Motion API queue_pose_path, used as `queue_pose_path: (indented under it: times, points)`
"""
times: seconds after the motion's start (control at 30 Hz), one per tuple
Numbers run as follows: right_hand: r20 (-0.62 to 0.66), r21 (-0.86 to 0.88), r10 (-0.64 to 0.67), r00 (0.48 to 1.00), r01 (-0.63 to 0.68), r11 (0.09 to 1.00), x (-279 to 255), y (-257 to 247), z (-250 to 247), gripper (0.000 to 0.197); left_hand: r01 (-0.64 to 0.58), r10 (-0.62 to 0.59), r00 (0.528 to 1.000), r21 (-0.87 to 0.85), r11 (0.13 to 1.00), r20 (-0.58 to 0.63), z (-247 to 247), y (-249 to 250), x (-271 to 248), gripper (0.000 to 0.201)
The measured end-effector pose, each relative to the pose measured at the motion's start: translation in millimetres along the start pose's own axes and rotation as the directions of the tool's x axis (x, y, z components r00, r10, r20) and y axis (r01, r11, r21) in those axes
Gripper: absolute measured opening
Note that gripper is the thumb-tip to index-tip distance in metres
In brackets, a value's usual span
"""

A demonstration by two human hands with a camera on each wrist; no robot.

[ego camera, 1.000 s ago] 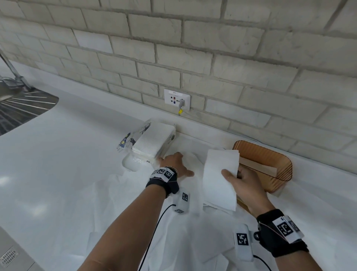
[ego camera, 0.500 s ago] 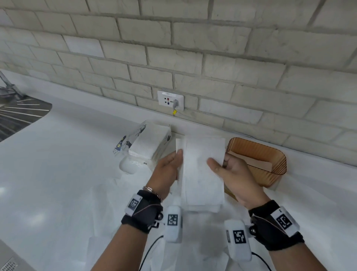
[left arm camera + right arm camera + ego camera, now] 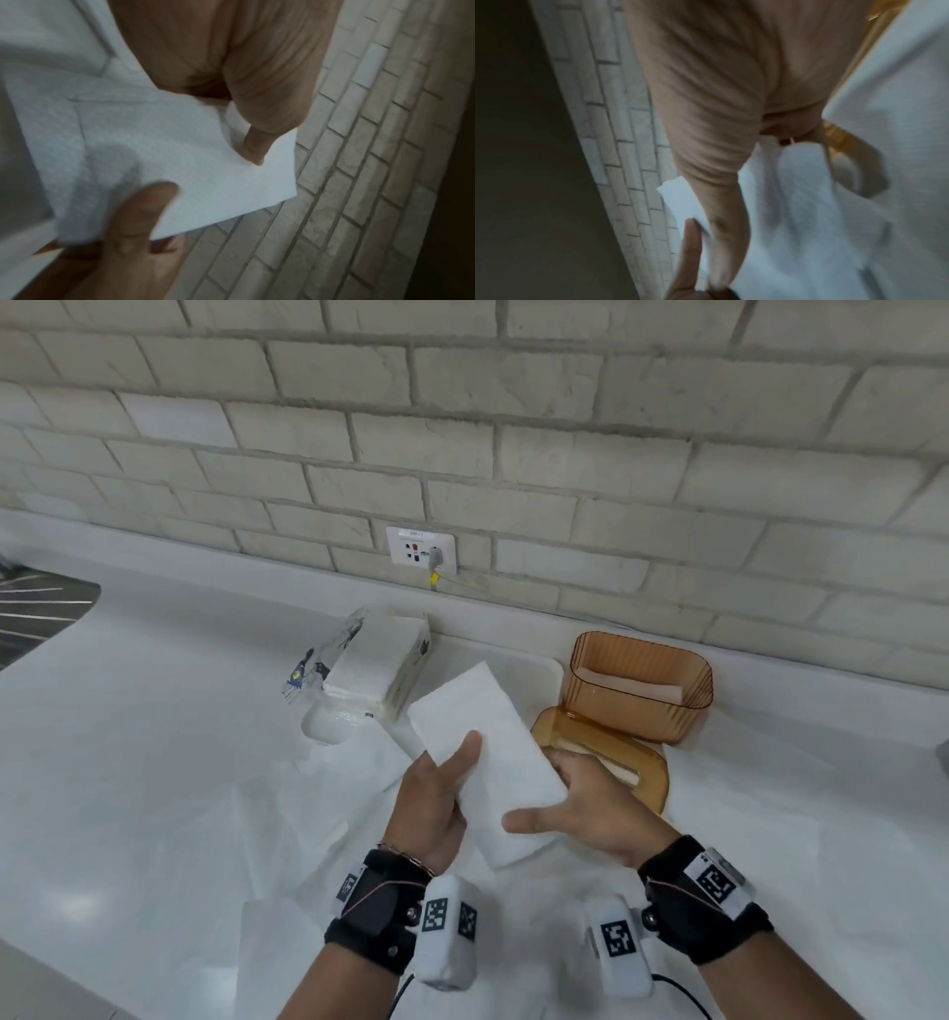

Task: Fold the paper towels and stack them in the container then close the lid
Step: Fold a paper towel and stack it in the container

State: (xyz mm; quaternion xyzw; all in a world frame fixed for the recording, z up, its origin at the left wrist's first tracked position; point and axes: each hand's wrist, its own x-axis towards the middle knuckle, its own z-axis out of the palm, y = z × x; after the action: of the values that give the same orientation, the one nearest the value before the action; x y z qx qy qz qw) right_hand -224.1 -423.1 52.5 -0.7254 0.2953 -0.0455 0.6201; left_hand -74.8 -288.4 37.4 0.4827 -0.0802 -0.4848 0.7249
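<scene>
A folded white paper towel (image 3: 488, 752) hangs tilted above the counter, held from both sides. My left hand (image 3: 447, 783) pinches its left edge, thumb on top; in the left wrist view the thumb (image 3: 138, 213) and a finger (image 3: 257, 142) clamp the paper towel (image 3: 180, 162). My right hand (image 3: 570, 803) grips the lower right edge, thumb (image 3: 693, 243) over the sheet. Behind stands the open amber container (image 3: 642, 706) with a folded sheet inside. Its amber lid (image 3: 647, 773) lies flat in front, partly hidden by my right hand.
An opened pack of paper towels (image 3: 375, 665) lies left of the container by the wall. Loose unfolded sheets (image 3: 308, 819) cover the white counter under my hands. A wall socket (image 3: 421, 552) with a plug sits above. A steel sink drainer (image 3: 41, 618) is far left.
My left hand left the counter and took the towel's left edge. Together the hands turned the towel from upright to a diagonal tilt and raised it.
</scene>
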Motion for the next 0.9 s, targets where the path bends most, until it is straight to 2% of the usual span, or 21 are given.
queue_pose_path:
  times: [0.07,0.13,0.2,0.27,0.37,0.47,0.53,0.63,0.7,0.8,0.9]
  points:
    - [-0.086,0.109,0.005,0.996,0.005,0.994,-19.0,10.0,-3.8,0.040,-0.018,0.018,1.000,0.026,0.999,-0.012,-2.4,-5.0,-8.8,0.043]
    - [-0.205,0.228,0.022,0.978,0.026,0.973,-37.5,22.2,-9.7,0.029,-0.037,0.048,0.997,0.183,0.982,-0.055,-5.6,-10.0,-19.5,0.037]
    - [-0.258,0.330,0.026,0.966,0.063,0.942,-54.7,33.4,-13.4,0.027,-0.030,0.046,0.998,0.396,0.918,-0.030,-9.1,-17.4,-30.0,0.034]
    - [-0.275,0.367,0.041,0.961,0.065,0.928,-68.3,47.3,-13.4,0.029,-0.044,0.042,0.999,0.578,0.815,0.017,-13.9,-30.2,-34.5,0.034]
    - [-0.317,0.285,0.041,0.948,0.054,0.957,-80.6,68.8,-10.3,0.035,-0.088,0.066,0.996,0.723,0.686,0.058,-10.7,-51.4,-35.0,0.037]
    - [-0.356,0.178,0.033,0.934,0.033,0.984,-89.6,83.4,-5.5,0.050,-0.148,0.125,0.988,0.775,0.614,0.089,-7.5,-64.7,-34.9,0.044]
    - [-0.367,0.225,0.059,0.928,0.027,0.974,-92.1,89.1,-5.6,0.059,-0.171,0.165,0.982,0.775,0.608,0.087,-10.2,-67.3,-35.0,0.048]
    - [-0.377,0.198,0.028,0.926,0.051,0.979,-91.9,90.2,-2.4,0.058,-0.166,0.175,0.982,0.795,0.584,0.076,-9.2,-70.6,-34.9,0.053]
    - [-0.356,0.159,-0.016,0.934,0.078,0.984,-91.6,86.2,0.0,0.054,-0.202,0.206,0.973,0.805,0.558,0.102,-1.5,-72.9,-37.6,0.046]
    - [-0.340,0.182,-0.051,0.939,0.119,0.976,-93.0,79.5,-5.1,0.057,-0.253,0.227,0.964,0.752,0.609,0.140,5.3,-71.7,-39.1,0.038]
    - [-0.339,0.188,-0.073,0.938,0.144,0.972,-96.2,88.7,-14.1,0.071,-0.242,0.209,0.969,0.710,0.661,0.136,-2.7,-70.4,-39.1,0.038]
